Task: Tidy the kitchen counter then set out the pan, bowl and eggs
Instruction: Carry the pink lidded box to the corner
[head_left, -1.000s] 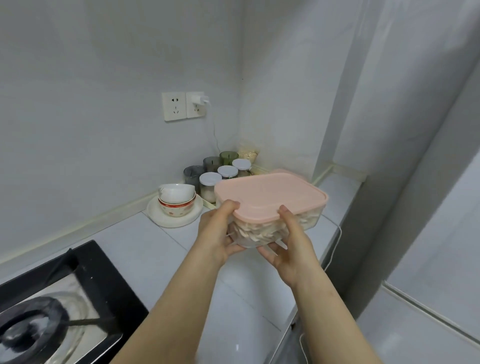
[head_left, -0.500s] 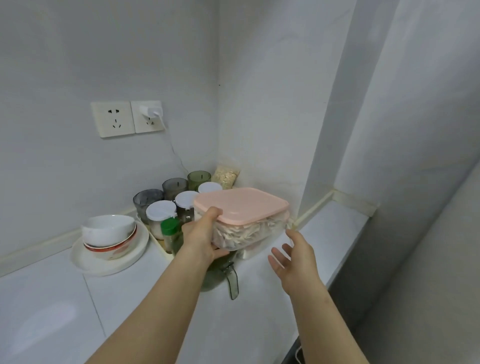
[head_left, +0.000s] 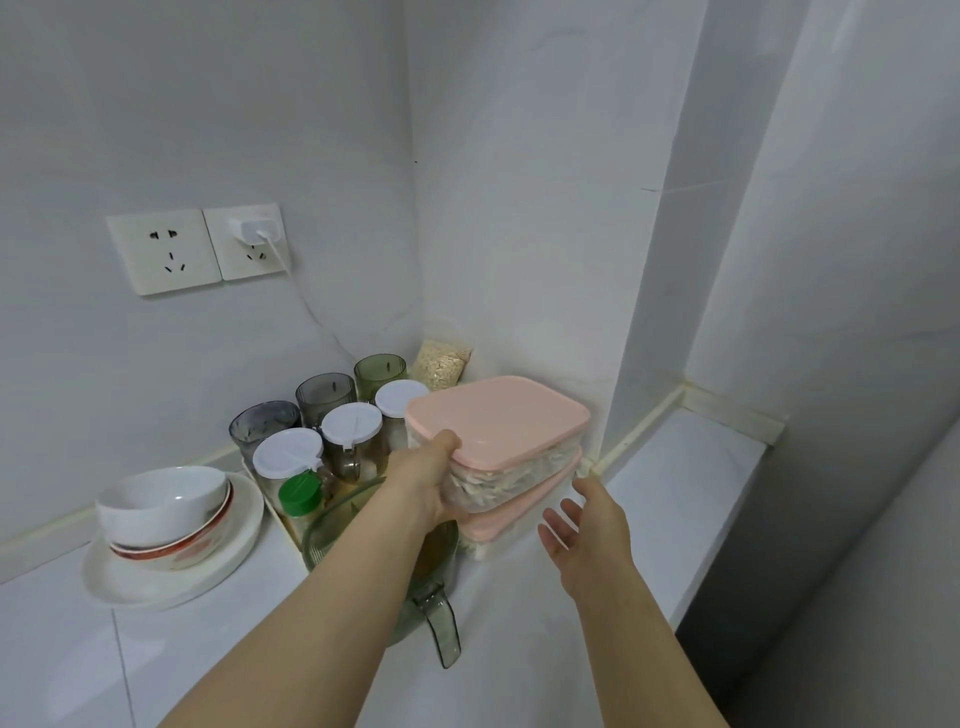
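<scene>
A clear food box with a pink lid (head_left: 498, 421) sits on top of a second pink-lidded box (head_left: 511, 522) near the counter's back right corner. My left hand (head_left: 428, 475) grips the upper box at its left end, thumb on the lid. My right hand (head_left: 584, 525) hovers just right of the stack, fingers spread, touching nothing. Two stacked bowls (head_left: 163, 506) rest on a white plate (head_left: 156, 582) at the left. No pan or eggs are in view.
Jars with white lids (head_left: 350, 428), tinted cups (head_left: 324, 395), a green-capped bottle (head_left: 300, 494) and a grain bag (head_left: 441, 364) crowd the corner. A green-tinted jug (head_left: 436, 571) stands under my left forearm. A charger (head_left: 254, 231) sits in the wall socket. The counter edge drops off at right.
The box moved away from me into the corner and now rests on the second box. My right hand let go of it and drew back. The view swung right, off the stove.
</scene>
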